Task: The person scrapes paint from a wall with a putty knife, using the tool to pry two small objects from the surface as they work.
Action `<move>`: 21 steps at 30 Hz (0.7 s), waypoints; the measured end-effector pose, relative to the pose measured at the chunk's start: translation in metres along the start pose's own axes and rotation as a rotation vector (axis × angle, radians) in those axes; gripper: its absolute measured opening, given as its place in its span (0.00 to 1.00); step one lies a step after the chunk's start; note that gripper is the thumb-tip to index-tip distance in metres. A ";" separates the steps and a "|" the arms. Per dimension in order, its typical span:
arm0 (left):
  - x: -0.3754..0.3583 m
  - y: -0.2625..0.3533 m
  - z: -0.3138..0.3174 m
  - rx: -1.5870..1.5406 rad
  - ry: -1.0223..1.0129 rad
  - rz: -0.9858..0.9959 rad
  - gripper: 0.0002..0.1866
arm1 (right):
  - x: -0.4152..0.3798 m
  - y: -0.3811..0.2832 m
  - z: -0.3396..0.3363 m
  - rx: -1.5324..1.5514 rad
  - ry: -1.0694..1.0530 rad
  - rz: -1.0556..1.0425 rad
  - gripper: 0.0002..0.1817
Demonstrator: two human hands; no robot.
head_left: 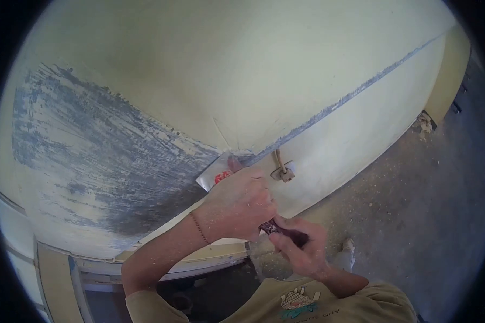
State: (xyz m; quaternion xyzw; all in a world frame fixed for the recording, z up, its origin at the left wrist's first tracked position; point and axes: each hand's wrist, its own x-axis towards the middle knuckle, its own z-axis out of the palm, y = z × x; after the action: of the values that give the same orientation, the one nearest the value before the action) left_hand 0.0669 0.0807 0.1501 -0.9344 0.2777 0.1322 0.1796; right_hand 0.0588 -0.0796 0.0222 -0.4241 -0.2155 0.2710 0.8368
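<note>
A flat metal scraper blade (209,171) with a red mark lies against the wall where the scraped grey patch (113,156) narrows. My left hand (241,202) is closed on the scraper behind its blade, a thin bracelet on the wrist. Just below and to the right, my right hand (303,245) is wrapped round the dark patterned end of the handle (270,226). Most of the handle is hidden by my fingers. From the blade, a narrow scraped line (334,108) runs up to the right across the pale wall (210,59).
Right of my left hand, a small fixture with a cord (283,171) is on the wall. The grey floor (404,215) carries scattered flakes, with debris (426,123) by the wall's far end. A framed opening (97,279) is at lower left.
</note>
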 end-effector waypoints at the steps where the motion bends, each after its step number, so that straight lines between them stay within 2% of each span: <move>1: -0.003 -0.002 -0.002 0.003 0.005 -0.004 0.11 | 0.000 0.000 0.004 -0.004 -0.004 -0.004 0.15; 3: -0.010 -0.004 -0.007 -0.071 0.077 0.001 0.11 | -0.004 0.004 0.013 -0.011 0.007 -0.074 0.15; 7: -0.003 0.002 -0.006 -0.049 0.046 -0.028 0.10 | -0.003 0.001 0.001 -0.084 -0.003 -0.115 0.14; 9: -0.002 -0.002 -0.005 -0.057 0.068 -0.006 0.10 | 0.002 -0.003 0.000 -0.126 -0.030 -0.086 0.15; 12: -0.006 -0.004 -0.006 -0.059 0.120 -0.012 0.10 | 0.000 -0.003 0.001 -0.203 -0.032 -0.161 0.15; 15: 0.000 0.003 0.004 -0.042 0.119 -0.022 0.10 | -0.002 -0.008 -0.007 -0.112 -0.043 -0.019 0.15; 18: -0.009 -0.005 -0.014 -0.047 0.133 -0.028 0.10 | 0.005 -0.006 0.006 -0.124 -0.037 -0.157 0.15; 21: -0.003 0.000 -0.011 -0.012 0.140 -0.067 0.11 | 0.006 -0.006 -0.002 -0.151 -0.041 -0.148 0.15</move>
State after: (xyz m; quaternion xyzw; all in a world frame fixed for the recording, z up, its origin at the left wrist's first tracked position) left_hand 0.0659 0.0780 0.1613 -0.9512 0.2573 0.0619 0.1585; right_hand 0.0666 -0.0800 0.0272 -0.4631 -0.2833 0.2001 0.8156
